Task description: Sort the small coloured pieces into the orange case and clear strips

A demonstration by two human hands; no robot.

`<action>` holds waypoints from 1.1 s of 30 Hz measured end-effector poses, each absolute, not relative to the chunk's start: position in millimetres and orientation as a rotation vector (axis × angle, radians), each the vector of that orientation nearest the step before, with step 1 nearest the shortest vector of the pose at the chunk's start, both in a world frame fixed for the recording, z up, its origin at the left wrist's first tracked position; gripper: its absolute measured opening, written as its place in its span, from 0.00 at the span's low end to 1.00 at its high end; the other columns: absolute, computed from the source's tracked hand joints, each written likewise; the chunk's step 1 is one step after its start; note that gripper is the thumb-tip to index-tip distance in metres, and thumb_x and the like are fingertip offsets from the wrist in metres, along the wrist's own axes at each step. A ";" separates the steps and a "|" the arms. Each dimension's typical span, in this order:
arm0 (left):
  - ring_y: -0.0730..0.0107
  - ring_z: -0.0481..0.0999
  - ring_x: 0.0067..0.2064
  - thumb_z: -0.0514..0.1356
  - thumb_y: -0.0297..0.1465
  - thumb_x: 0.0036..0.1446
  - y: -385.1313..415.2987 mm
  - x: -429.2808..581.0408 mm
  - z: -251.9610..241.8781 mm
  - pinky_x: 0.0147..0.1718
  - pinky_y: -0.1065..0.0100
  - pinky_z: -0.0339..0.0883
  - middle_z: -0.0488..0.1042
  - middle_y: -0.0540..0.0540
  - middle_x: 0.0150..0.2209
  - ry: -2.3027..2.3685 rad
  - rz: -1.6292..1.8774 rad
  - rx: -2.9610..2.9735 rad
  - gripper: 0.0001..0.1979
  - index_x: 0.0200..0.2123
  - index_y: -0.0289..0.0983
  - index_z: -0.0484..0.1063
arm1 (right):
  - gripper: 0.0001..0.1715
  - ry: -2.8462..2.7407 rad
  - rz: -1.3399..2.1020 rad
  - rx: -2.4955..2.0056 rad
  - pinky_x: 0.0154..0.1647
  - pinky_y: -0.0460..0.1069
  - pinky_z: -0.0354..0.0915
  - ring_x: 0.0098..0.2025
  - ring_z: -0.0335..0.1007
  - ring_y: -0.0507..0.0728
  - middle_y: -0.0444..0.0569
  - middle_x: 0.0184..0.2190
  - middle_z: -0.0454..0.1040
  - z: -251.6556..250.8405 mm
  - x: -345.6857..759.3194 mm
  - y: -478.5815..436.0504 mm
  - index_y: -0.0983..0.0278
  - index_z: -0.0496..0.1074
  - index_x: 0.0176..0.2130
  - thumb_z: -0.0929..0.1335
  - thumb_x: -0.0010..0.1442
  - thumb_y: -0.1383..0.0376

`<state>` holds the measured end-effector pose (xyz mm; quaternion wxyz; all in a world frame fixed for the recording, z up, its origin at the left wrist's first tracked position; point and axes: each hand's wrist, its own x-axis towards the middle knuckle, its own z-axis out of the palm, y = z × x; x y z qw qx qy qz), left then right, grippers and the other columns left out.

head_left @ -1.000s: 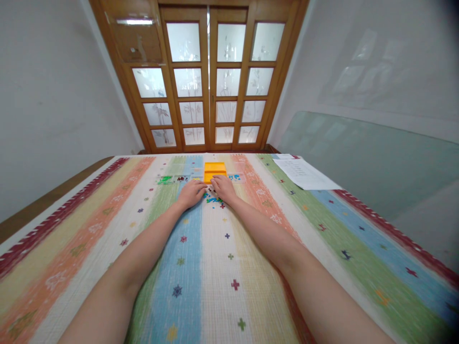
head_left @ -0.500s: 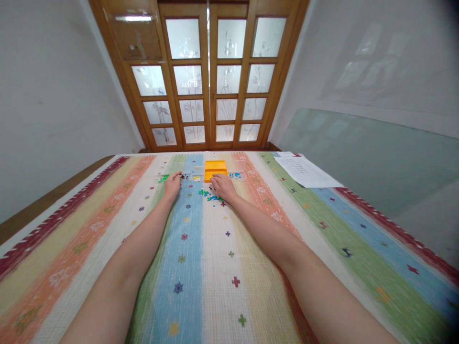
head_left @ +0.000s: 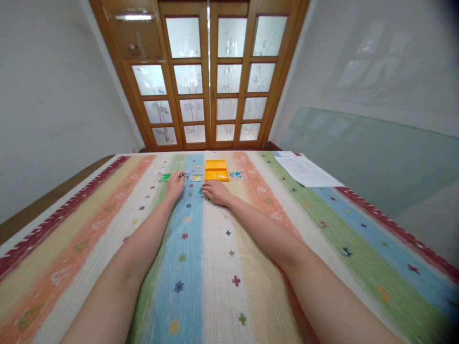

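My left hand (head_left: 175, 185) is by the row of small boxes, its fingers drawn together beside a clear box with dark red pieces (head_left: 186, 177). Whatever may be between its fingertips is too small to make out. My right hand (head_left: 217, 192) is over the small blue and green pieces (head_left: 201, 192) on the cloth, fingers slightly apart and fingertips among them. It covers most of that pile. Just beyond stands an open orange box (head_left: 216, 165), its near half holding white pieces (head_left: 219, 176).
Green pieces (head_left: 164, 178) lie left of my left hand. Yellow pieces (head_left: 197, 177) and blue pieces (head_left: 235, 175) sit in clear boxes either side of the orange box. A striped tablecloth (head_left: 215, 258) covers the table. White paper (head_left: 304, 171) lies at the far right.
My right hand has moved from the orange box's front edge toward me and left, onto the loose pieces, uncovering the white pieces. My left hand has shifted slightly right.
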<state>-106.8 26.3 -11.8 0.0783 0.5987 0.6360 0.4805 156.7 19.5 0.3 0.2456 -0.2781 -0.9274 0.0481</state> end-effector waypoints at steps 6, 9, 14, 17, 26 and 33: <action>0.55 0.77 0.58 0.56 0.29 0.64 21.6 -98.9 -8.3 0.63 0.53 0.69 0.80 0.39 0.52 1.856 1.377 1.958 0.14 0.47 0.39 0.81 | 0.19 -2.579 0.111 -0.805 0.65 0.55 0.61 0.60 0.72 0.60 0.51 0.55 0.81 -1.0 154.0 18.5 0.58 0.82 0.55 0.63 0.78 0.59; 0.56 0.77 0.58 0.56 0.29 0.64 19.1 -95.2 -7.7 0.63 0.54 0.69 0.80 0.40 0.53 1.831 1.348 2.014 0.15 0.48 0.39 0.81 | 0.19 -2.571 0.116 -0.835 0.64 0.54 0.61 0.59 0.73 0.59 0.52 0.54 0.81 -0.8 152.7 19.2 0.59 0.82 0.54 0.63 0.79 0.59; 0.58 0.78 0.57 0.55 0.29 0.65 16.5 -91.4 -8.6 0.62 0.55 0.70 0.81 0.42 0.53 1.748 1.243 2.125 0.16 0.48 0.40 0.82 | 0.20 -2.530 0.096 -0.872 0.62 0.52 0.62 0.56 0.75 0.58 0.53 0.52 0.82 -3.1 151.4 21.4 0.62 0.83 0.51 0.63 0.79 0.60; 0.57 0.79 0.54 0.55 0.30 0.67 14.8 -89.1 -8.6 0.61 0.55 0.70 0.82 0.42 0.50 1.679 1.139 2.214 0.16 0.47 0.40 0.82 | 0.21 -2.508 0.069 -0.895 0.63 0.53 0.61 0.57 0.74 0.59 0.54 0.54 0.81 -3.1 152.5 23.5 0.63 0.82 0.52 0.62 0.79 0.60; 0.54 0.77 0.55 0.60 0.34 0.65 6.5 -74.0 0.4 0.63 0.50 0.66 0.83 0.42 0.49 1.453 0.892 2.530 0.12 0.47 0.42 0.84 | 0.24 -2.158 0.018 -1.106 0.67 0.57 0.60 0.62 0.71 0.63 0.57 0.60 0.78 3.7 166.9 37.7 0.64 0.79 0.60 0.59 0.80 0.60; 0.55 0.75 0.55 0.62 0.33 0.62 -2.4 -66.5 8.9 0.64 0.51 0.64 0.81 0.43 0.48 1.270 0.745 2.662 0.10 0.43 0.42 0.84 | 0.26 -2.075 0.059 -1.226 0.67 0.56 0.62 0.62 0.72 0.62 0.55 0.59 0.79 -1.7 181.1 54.8 0.63 0.81 0.57 0.58 0.79 0.60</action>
